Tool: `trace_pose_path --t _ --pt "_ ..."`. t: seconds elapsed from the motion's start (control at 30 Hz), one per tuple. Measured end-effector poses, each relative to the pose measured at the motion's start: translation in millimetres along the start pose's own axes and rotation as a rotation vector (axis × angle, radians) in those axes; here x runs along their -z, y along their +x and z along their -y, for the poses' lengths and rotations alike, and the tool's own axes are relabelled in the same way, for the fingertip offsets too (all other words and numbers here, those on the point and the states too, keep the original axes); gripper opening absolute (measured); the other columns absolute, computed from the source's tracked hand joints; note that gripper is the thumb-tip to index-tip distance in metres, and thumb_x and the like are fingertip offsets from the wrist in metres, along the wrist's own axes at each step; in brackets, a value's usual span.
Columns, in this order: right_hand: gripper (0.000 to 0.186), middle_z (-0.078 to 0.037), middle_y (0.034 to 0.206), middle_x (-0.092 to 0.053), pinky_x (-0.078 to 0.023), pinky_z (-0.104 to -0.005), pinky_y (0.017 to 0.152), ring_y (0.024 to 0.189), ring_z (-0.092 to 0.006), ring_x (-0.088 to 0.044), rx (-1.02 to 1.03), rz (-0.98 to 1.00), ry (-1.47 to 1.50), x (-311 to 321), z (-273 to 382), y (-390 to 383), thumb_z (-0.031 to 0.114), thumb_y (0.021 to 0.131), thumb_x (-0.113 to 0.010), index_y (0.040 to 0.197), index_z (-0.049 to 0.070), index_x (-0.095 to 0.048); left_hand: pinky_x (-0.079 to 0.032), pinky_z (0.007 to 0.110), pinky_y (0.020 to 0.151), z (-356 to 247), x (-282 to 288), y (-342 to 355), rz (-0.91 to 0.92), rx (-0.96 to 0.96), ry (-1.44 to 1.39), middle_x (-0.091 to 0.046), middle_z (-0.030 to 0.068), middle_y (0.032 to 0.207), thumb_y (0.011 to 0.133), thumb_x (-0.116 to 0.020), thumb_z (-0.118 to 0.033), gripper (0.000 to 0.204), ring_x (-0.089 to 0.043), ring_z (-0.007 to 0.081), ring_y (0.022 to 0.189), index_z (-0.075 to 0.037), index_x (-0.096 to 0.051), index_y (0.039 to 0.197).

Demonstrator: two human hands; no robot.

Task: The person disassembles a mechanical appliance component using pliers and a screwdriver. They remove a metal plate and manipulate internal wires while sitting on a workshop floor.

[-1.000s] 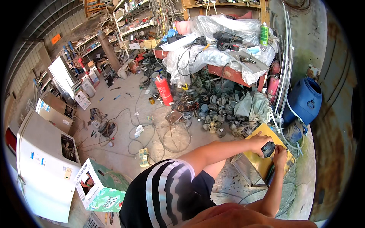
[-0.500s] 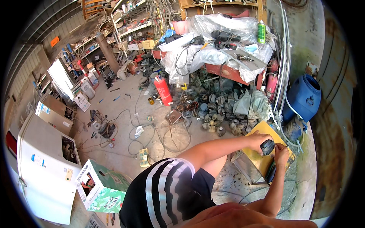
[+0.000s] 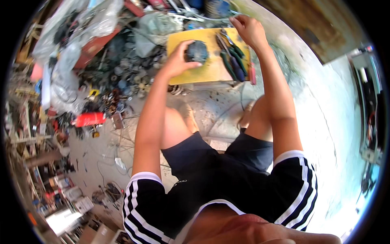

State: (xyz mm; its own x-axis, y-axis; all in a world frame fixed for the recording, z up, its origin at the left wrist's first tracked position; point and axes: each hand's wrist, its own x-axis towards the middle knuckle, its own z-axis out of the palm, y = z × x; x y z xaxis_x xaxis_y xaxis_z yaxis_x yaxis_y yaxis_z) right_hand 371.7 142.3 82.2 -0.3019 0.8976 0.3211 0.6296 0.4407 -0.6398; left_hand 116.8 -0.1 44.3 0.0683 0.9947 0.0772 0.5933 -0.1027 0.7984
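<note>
My left hand grips a dark, rounded, ribbed part over a yellow-topped stand; thumb and fingers are round its left side. My right hand is raised past the stand's far right corner, apart from the part. Its fingertips are pinched together, and anything between them is too small to make out. On the right side of the yellow top lie green-handled pliers and a tool with a dark blue handle.
Heaped dark motor parts and a crumpled plastic bag lie left of the stand. Further left are a plastic-covered bench and a red cylinder. A cable runs over the floor between my legs.
My view has swung round to the right and the stand now lies straight ahead. My right hand has moved away from the dark part to the upper right; my left hand still holds it.
</note>
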Motion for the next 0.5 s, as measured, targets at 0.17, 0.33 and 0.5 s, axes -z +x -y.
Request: trace_pose_path --t 0.17,0.33,0.5 --pt "0.028 -0.010 0.109 -0.069 -0.049 -0.0449 0.086 0.100 -0.0321 -0.066 -0.040 -0.030 -0.263 11 -23 -6 0.031 0.089 -0.064 0.115 0.019 -0.066 -0.036 0.040 0.110 -14 4 3 0.040 0.073 0.122 -0.048 0.0180 0.141 0.069 -0.086 -0.029 0.090 -0.045 0.0318 0.133 -0.014 -0.038 0.143" --pt "0.034 -0.005 0.123 -0.065 -0.037 -0.0534 0.098 0.118 -0.0272 -0.058 -0.103 0.179 -0.258 5 -36 -15 0.026 0.085 -0.062 0.120 0.028 -0.064 -0.036 0.041 0.110 -14 3 -1 0.016 0.048 0.214 -0.047 0.0168 0.142 0.068 -0.086 -0.028 0.089 -0.045 0.0333 0.132 -0.014 -0.041 0.143" --pt "0.026 -0.009 0.112 -0.070 -0.049 -0.0464 0.090 0.108 -0.0303 -0.063 -0.174 0.355 -0.293 7 -50 -12 0.030 0.088 -0.058 0.108 0.021 -0.070 -0.035 0.041 0.109 -9 3 -3 -0.029 -0.023 0.254 -0.047 0.0140 0.143 0.068 -0.085 -0.030 0.087 -0.046 0.0310 0.131 -0.014 -0.042 0.142"
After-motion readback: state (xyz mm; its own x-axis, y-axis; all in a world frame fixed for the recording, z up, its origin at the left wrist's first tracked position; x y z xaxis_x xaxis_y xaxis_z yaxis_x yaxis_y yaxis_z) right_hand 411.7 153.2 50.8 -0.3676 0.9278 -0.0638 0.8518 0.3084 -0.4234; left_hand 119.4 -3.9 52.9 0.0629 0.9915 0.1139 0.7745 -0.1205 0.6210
